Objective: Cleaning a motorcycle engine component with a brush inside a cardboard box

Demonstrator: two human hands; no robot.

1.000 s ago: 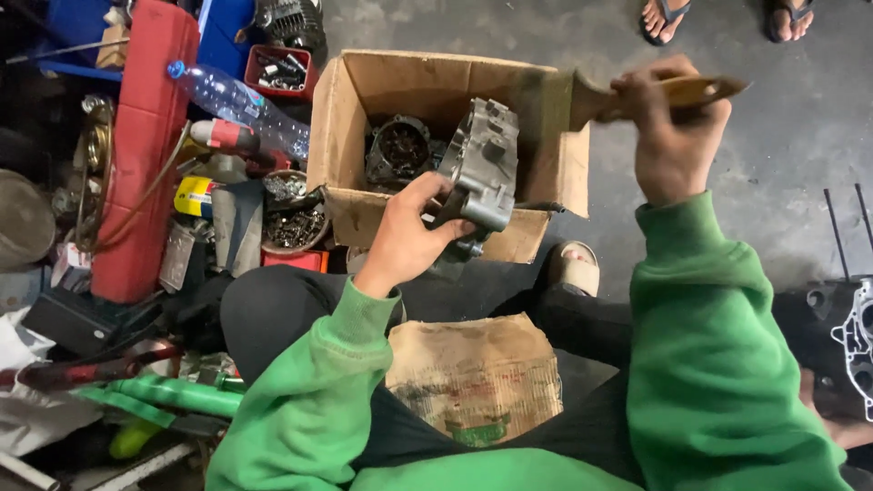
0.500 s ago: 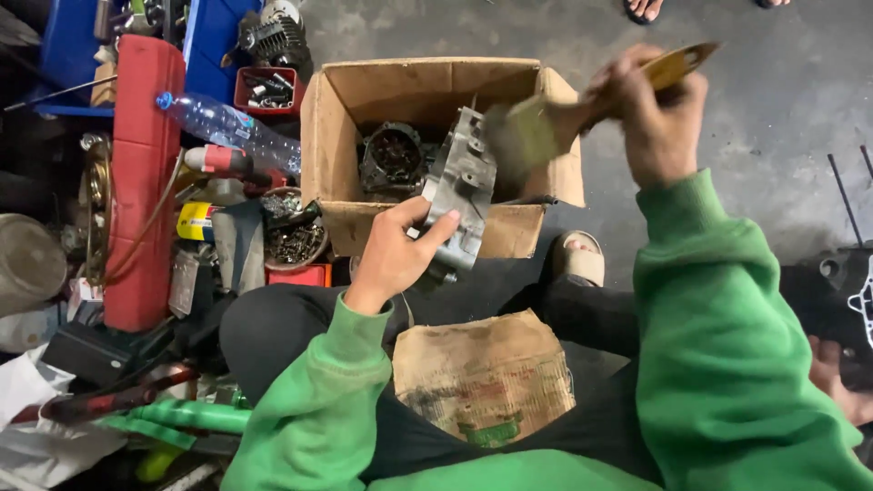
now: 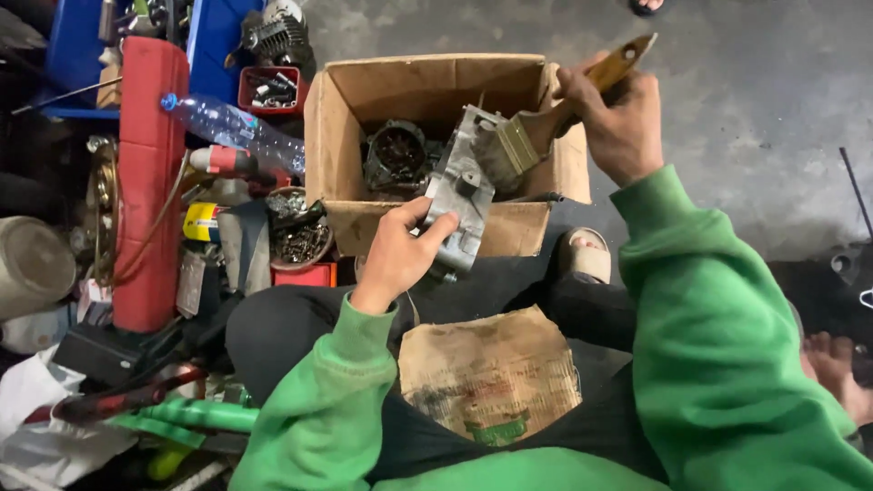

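My left hand [image 3: 400, 255] grips a grey metal engine part [image 3: 462, 200] by its lower end and holds it tilted over the front edge of an open cardboard box [image 3: 346, 118]. My right hand [image 3: 614, 114] holds a wooden-handled paintbrush [image 3: 546, 127], its dirty bristles touching the upper side of the part. Inside the box lies a dark round metal part [image 3: 396, 155]. Both sleeves are green. A worn piece of cardboard [image 3: 491, 373] rests on my lap.
To the left stand a red padded board [image 3: 145, 173], a clear plastic bottle [image 3: 227, 127], a bowl of small metal bits [image 3: 300, 236], a red tray of screws [image 3: 268, 86] and blue crates. Bare concrete floor lies to the right. A bare foot [image 3: 832, 355] shows at the right edge.
My right hand brought the brush down from above the box onto the engine part. My left hand tilted the part and lowered it slightly toward me.
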